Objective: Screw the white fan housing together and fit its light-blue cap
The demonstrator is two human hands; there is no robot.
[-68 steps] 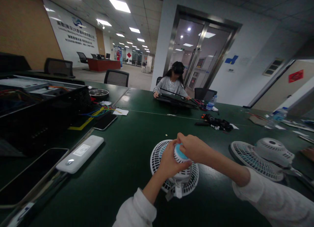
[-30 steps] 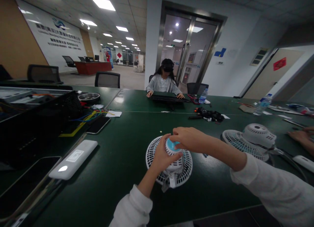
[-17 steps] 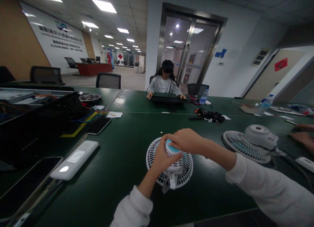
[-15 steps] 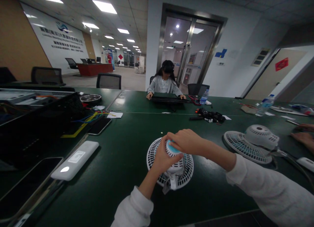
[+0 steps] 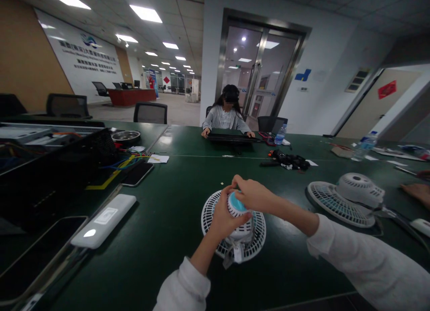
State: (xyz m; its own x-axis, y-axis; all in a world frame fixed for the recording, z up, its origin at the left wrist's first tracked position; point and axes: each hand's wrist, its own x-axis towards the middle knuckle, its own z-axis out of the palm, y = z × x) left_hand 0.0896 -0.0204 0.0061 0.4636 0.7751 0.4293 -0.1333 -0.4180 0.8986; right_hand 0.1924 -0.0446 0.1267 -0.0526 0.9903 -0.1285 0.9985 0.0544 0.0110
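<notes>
A small white electric fan (image 5: 259,239) lies face down on the green table, its round grille flat and its motor housing pointing up. The housing has a light blue round cap (image 5: 238,202) on top. My left hand (image 5: 223,215) is wrapped round the housing from the left, thumb across its near side. From the right, my right hand (image 5: 253,193) reaches over the top with its fingers curled at the cap's far edge; those fingertips are partly hidden. A clear plastic-like piece (image 5: 238,253) hangs at the housing's near side.
Another white fan (image 5: 359,188) lies to the right, near another person's hand (image 5: 416,193). On the left are a white power bank (image 5: 104,221), phones (image 5: 137,174) and an open computer case (image 5: 60,168). Across the table a person (image 5: 226,114) sits at a dark flat panel (image 5: 231,138).
My right hand has shifted slightly, its fingers more bent, and more of the blue cap shows. The left hand keeps its hold on the fan.
</notes>
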